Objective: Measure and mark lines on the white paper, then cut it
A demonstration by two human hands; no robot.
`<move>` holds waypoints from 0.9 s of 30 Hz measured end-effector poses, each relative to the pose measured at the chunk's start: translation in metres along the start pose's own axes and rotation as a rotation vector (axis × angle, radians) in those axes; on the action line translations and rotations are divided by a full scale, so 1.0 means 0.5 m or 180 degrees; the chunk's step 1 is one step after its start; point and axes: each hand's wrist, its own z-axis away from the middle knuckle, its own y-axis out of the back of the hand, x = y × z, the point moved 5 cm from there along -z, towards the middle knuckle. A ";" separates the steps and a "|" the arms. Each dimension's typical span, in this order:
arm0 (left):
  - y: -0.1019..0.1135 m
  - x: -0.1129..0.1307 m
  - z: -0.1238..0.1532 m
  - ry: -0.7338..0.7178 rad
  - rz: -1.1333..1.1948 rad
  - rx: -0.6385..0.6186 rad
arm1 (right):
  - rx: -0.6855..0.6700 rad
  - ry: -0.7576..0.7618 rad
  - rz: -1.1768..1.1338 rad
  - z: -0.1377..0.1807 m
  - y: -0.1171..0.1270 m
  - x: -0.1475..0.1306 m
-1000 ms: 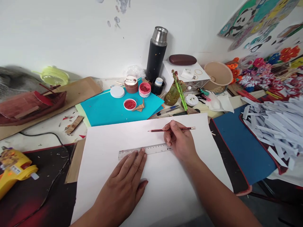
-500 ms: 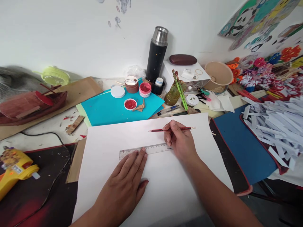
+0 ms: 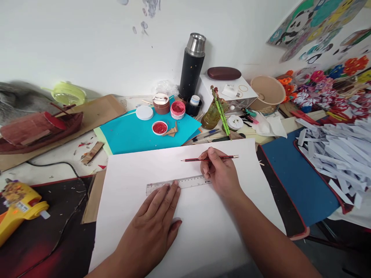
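A large white sheet of paper [image 3: 136,170] lies before me on the table. Across it lies a clear plastic ruler [image 3: 185,182]. My left hand [image 3: 153,227] rests flat on the paper, fingers stretched out, fingertips pressing the ruler's left part. My right hand [image 3: 222,173] touches the ruler's right end and holds a red pencil [image 3: 232,157] between thumb and fingers, level, tip pointing left.
A teal sheet [image 3: 130,135] behind the paper carries red paint pots [image 3: 159,127] and a white lid [image 3: 144,112]. A black flask [image 3: 191,67] stands by the wall. A yellow glue gun [image 3: 20,210] lies at left, a red model boat [image 3: 37,129] beyond it, white paper strips [image 3: 339,150] at right.
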 end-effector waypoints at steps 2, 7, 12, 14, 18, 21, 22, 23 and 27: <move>0.000 0.000 0.000 -0.0002 0.0001 -0.0004 | -0.0012 0.0006 -0.0001 0.000 -0.001 -0.001; -0.001 -0.001 0.001 -0.0005 0.0002 -0.0015 | -0.0002 0.0002 -0.0009 0.000 0.000 -0.001; -0.004 -0.001 0.002 -0.0019 0.0001 -0.0015 | -0.0050 0.0035 0.0004 0.003 0.000 -0.001; -0.004 -0.001 0.003 -0.0014 0.0015 -0.0005 | -0.0070 0.0022 -0.0005 0.004 0.000 0.001; -0.006 -0.001 0.004 -0.0009 0.0024 -0.0005 | -0.0031 -0.0030 0.0021 0.003 0.000 0.005; -0.007 -0.002 0.005 -0.0011 0.0031 -0.0009 | -0.0014 -0.0019 0.0046 0.001 -0.001 0.006; -0.007 -0.002 0.005 -0.0015 0.0035 -0.0006 | -0.0016 -0.0006 0.0048 0.000 -0.001 0.006; -0.007 -0.002 0.005 -0.0019 0.0037 -0.0008 | -0.0018 0.0005 0.0048 0.000 -0.002 0.005; -0.007 -0.002 0.005 -0.0018 0.0015 -0.0016 | -0.0004 0.0006 0.0055 -0.001 -0.002 0.005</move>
